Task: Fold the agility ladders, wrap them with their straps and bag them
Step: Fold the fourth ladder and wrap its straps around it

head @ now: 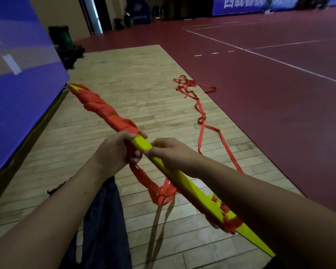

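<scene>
Overhead at one o'clock, a blue banner [260, 4] carries large white Chinese characters, cut by the frame edge and too blurred for us to read surely. A blue stand [140, 10] at twelve o'clock bears a pale logo we cannot make out.

Our left hand [116, 150] is closed around the ladder bundle [142, 143], fingers curled under and thumb on top, just where the winding ends. Our right hand [169, 152] sits just beside it toward four o'clock, fingers curled over the yellow rungs and gripping them.

We see the bundle as a stack of flat yellow rungs running aslant from ten o'clock to five o'clock, raised above the wooden floor [124, 78]. Its far half is wound tightly in the red strap [105, 111]. Below our hands, loose loops of strap hang in a knot at six o'clock. More strap trails across the boards toward one o'clock and ends in a tangle at the edge of the red court [279, 74]. Small red tabs cluster on the near end.

Dark blue fabric [105, 220] lies on the floor at seven o'clock.
</scene>
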